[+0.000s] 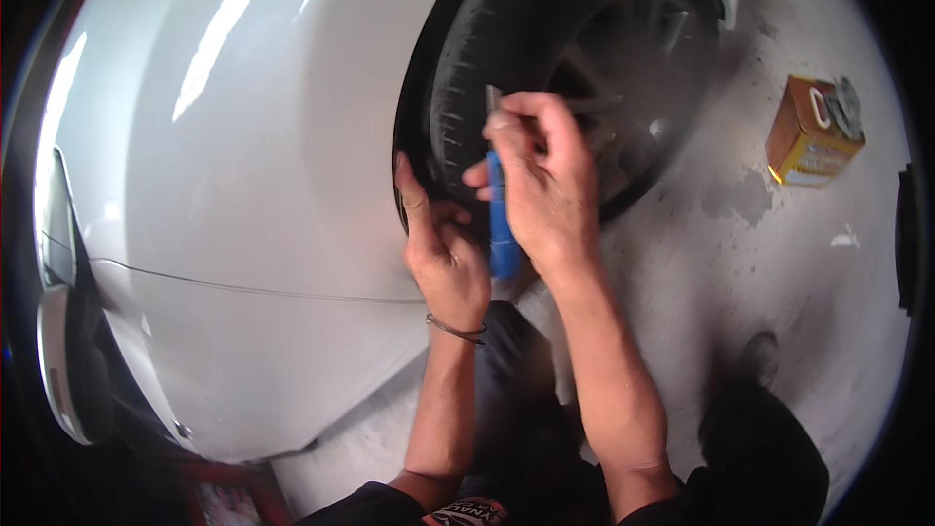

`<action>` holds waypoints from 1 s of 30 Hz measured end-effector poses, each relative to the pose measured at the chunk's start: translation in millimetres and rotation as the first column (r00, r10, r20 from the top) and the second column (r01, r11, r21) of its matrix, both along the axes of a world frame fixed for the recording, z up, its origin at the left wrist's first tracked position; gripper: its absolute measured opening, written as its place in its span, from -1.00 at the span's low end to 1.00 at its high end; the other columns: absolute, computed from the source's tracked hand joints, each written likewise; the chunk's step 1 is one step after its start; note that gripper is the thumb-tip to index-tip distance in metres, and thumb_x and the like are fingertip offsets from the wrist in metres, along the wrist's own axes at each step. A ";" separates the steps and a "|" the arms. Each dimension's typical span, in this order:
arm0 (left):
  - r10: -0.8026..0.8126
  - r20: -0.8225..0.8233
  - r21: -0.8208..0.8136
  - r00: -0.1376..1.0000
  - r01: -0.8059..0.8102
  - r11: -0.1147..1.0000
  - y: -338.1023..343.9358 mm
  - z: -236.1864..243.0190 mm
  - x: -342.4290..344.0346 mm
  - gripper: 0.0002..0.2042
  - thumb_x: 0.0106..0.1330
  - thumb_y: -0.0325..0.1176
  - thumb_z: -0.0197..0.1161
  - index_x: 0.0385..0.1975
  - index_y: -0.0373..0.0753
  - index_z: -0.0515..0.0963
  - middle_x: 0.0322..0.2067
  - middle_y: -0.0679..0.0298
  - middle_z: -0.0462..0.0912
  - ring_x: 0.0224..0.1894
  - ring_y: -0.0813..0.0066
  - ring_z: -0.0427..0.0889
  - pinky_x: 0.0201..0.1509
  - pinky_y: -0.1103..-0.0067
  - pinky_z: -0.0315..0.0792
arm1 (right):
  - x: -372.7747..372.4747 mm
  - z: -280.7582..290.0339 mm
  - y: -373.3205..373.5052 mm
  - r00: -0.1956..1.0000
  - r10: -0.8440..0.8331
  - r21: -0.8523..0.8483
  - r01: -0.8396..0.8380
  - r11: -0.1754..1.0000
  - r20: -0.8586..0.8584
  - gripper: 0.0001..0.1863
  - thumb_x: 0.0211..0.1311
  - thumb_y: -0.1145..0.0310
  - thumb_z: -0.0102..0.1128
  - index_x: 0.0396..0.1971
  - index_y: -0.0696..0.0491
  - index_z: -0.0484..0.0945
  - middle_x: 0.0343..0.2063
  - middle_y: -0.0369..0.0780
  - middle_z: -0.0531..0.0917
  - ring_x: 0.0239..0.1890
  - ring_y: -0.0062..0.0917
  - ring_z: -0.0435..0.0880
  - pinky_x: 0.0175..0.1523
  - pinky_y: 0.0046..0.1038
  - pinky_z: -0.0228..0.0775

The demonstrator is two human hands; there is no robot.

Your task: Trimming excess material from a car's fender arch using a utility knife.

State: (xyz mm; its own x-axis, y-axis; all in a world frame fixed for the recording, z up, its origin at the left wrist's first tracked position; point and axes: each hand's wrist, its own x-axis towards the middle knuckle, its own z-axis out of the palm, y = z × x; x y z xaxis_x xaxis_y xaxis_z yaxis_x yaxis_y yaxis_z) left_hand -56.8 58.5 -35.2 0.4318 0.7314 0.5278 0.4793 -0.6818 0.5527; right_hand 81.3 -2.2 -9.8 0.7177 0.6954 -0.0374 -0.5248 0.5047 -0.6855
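Note:
My right hand point(545, 180) is closed round a blue-handled tool point(502, 229) in front of the tyre. The tool's narrow metal tip point(493, 97) points up and away past my fingertips; blur hides its exact kind. Lower and to the left, my left hand point(446, 268) takes hold of the black wheel arch edge point(401, 127) of a white car. Its thumb lies along that edge, and the fingers curl inside the arch, partly hidden. Behind both hands stands the dark tyre point(463, 68) with its spoked wheel point(594, 73).
The car's white body panel point(253, 166) fills the left side, with a side mirror point(63, 370) at the far left. On the stained grey floor point(750, 263) at the right stands a brown and yellow box point(813, 141) with grey crumpled material on top.

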 end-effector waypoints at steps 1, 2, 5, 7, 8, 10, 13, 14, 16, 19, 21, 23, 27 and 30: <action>0.010 0.005 0.010 1.000 -0.010 1.000 0.4 -3.5 -4.2 -0.03 0.45 -0.79 -0.14 0.88 0.07 -0.03 -0.26 0.34 0.65 -0.36 0.73 0.52 -0.27 0.69 0.52 | -1.5 -18.5 4.6 0.966 -0.148 -0.022 0.156 0.987 0.210 -0.81 0.73 0.35 0.29 0.08 0.16 0.64 -0.23 -0.24 0.75 -0.30 -0.58 0.79 -0.21 -0.46 0.66; 0.010 0.012 0.011 1.000 -0.010 1.000 -3.1 -5.0 1.3 -0.01 0.42 -0.82 -0.19 0.88 0.10 -0.03 -0.24 0.32 0.66 -0.38 0.72 0.51 -0.30 0.69 0.51 | -0.3 -40.4 8.7 0.863 -0.286 -0.009 0.318 0.948 0.416 -0.84 0.73 0.38 0.26 0.05 0.16 0.64 -0.25 -0.21 0.76 -0.28 -0.52 0.79 -0.15 -0.39 0.64; 0.045 0.002 0.002 0.999 -0.045 0.999 -17.1 2.2 -0.6 -0.02 0.42 -0.82 -0.18 0.88 0.05 -0.05 -0.19 0.27 0.67 -0.39 0.71 0.52 -0.32 0.68 0.52 | -14.2 -61.4 11.0 0.856 -0.245 -0.018 0.284 0.959 0.456 -0.88 0.69 0.46 0.25 0.05 0.16 0.65 -0.24 -0.21 0.76 -0.26 -0.50 0.73 -0.10 -0.38 0.61; 0.108 0.041 -0.051 0.993 -0.106 0.993 -32.3 -1.8 1.7 -0.03 0.39 -0.82 -0.16 0.86 -0.05 0.01 -0.18 0.26 0.67 -0.36 0.66 0.55 -0.26 0.63 0.56 | -23.4 -66.4 12.0 0.899 -0.173 -0.017 0.197 0.980 0.402 -0.87 0.67 0.48 0.26 0.05 0.17 0.66 -0.21 -0.21 0.77 -0.24 -0.51 0.73 -0.09 -0.40 0.62; 0.145 0.071 -0.097 0.987 -0.138 0.986 -40.6 -2.3 -0.6 -0.05 0.36 -0.82 -0.13 0.85 -0.15 0.07 -0.18 0.25 0.67 -0.34 0.61 0.59 -0.20 0.58 0.60 | -29.2 -62.2 10.6 0.932 -0.119 -0.012 0.131 0.991 0.342 -0.86 0.65 0.50 0.27 0.06 0.18 0.67 -0.19 -0.21 0.77 -0.23 -0.51 0.74 -0.09 -0.40 0.62; 0.148 0.069 -0.067 0.987 -0.144 0.987 -44.0 -6.5 -12.9 -0.07 0.34 -0.81 -0.13 0.83 -0.25 0.08 -0.12 0.20 0.70 -0.29 0.55 0.63 -0.21 0.56 0.60 | -38.8 -60.7 10.5 0.925 -0.049 0.022 0.044 0.999 0.377 -0.82 0.61 0.51 0.32 0.09 0.18 0.68 -0.13 -0.18 0.78 -0.16 -0.47 0.79 -0.06 -0.39 0.68; 0.188 -0.065 -0.043 0.980 -0.191 0.981 -49.7 9.1 -21.7 -0.05 0.21 -0.83 -0.12 0.78 -0.37 0.18 -0.03 0.02 0.73 -0.13 0.37 0.71 -0.16 0.52 0.62 | -41.9 -53.8 26.0 0.787 -0.281 0.213 0.193 0.958 0.549 -0.78 0.51 0.61 0.39 0.07 0.15 0.72 -0.13 -0.17 0.78 -0.17 -0.38 0.82 -0.10 -0.37 0.72; 0.211 -0.054 -0.032 0.976 -0.213 0.977 -49.6 9.7 -19.9 -0.05 0.21 -0.83 -0.12 0.78 -0.37 0.18 -0.03 0.02 0.73 -0.13 0.37 0.71 -0.16 0.52 0.62 | -40.0 -55.2 32.0 0.789 -0.270 0.227 0.170 0.959 0.552 -0.78 0.51 0.61 0.39 0.07 0.15 0.72 -0.13 -0.17 0.78 -0.17 -0.38 0.82 -0.10 -0.37 0.72; 0.177 -0.062 0.002 0.982 -0.177 0.984 -51.2 9.7 -18.6 -0.06 0.20 -0.83 -0.12 0.76 -0.39 0.20 -0.10 0.03 0.72 -0.14 0.36 0.71 -0.07 0.51 0.63 | -37.7 -56.9 41.6 0.630 -0.438 0.320 0.299 0.899 0.641 -0.76 0.43 0.63 0.47 0.03 0.11 0.78 -0.15 -0.20 0.77 -0.20 -0.40 0.81 -0.17 -0.38 0.70; 0.215 -0.056 -0.078 0.975 -0.219 0.973 -53.9 16.5 -15.6 -0.04 0.20 -0.86 -0.13 0.77 -0.33 0.21 -0.22 0.13 0.66 -0.16 0.38 0.68 0.05 0.53 0.60 | -31.3 -54.4 62.8 0.465 -0.638 0.430 0.480 0.765 0.614 -0.68 0.24 0.65 0.56 -0.04 0.03 0.86 -0.24 -0.27 0.74 -0.27 -0.42 0.76 -0.22 -0.38 0.63; 0.178 0.008 -0.105 0.984 -0.176 0.979 -51.9 20.8 -14.8 -0.04 0.21 -0.90 -0.13 0.75 -0.24 0.32 -0.27 0.19 0.60 -0.19 0.43 0.62 0.08 0.56 0.57 | -24.5 -49.3 71.5 0.384 -0.699 0.478 0.527 0.702 0.603 -0.73 0.26 0.59 0.59 -0.07 0.00 0.87 -0.28 -0.32 0.74 -0.31 -0.42 0.70 -0.14 -0.38 0.59; 0.187 -0.055 -0.103 0.981 -0.192 0.976 -54.7 28.3 -24.0 -0.07 0.28 -0.86 -0.17 0.76 -0.17 0.32 -0.24 0.27 0.62 -0.30 0.60 0.56 -0.09 0.63 0.56 | -19.6 -48.3 69.2 0.353 -0.692 0.453 0.557 0.697 0.630 -0.75 0.28 0.56 0.59 -0.08 -0.01 0.88 -0.28 -0.33 0.74 -0.30 -0.43 0.70 -0.11 -0.38 0.59; 0.170 -0.059 -0.081 0.984 -0.175 0.981 -49.4 28.0 -29.6 -0.13 0.36 -0.83 -0.22 0.71 -0.12 0.44 -0.20 0.36 0.61 -0.37 0.77 0.49 -0.26 0.72 0.54 | -18.1 -34.0 44.3 0.513 -0.524 0.297 0.461 0.836 0.680 -0.80 0.32 0.57 0.59 -0.11 0.01 0.88 -0.31 -0.35 0.74 -0.33 -0.47 0.74 -0.19 -0.40 0.62; 0.155 -0.032 -0.045 0.987 -0.156 0.987 -45.9 23.8 -32.8 -0.14 0.38 -0.83 -0.23 0.69 -0.12 0.47 -0.19 0.36 0.61 -0.34 0.77 0.49 -0.26 0.72 0.54 | -30.2 -35.1 45.7 0.488 -0.541 0.346 0.435 0.831 0.685 -0.78 0.29 0.61 0.60 -0.11 0.02 0.89 -0.35 -0.32 0.71 -0.34 -0.47 0.74 -0.28 -0.39 0.63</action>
State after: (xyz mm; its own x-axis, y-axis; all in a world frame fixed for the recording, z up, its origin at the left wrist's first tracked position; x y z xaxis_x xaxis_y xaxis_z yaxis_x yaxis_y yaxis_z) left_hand -89.6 12.5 -11.4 0.3256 0.8146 0.4800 0.5933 -0.5713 0.5671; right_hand 51.1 43.4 -44.8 0.6811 0.1852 0.7084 0.4824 0.6142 -0.6245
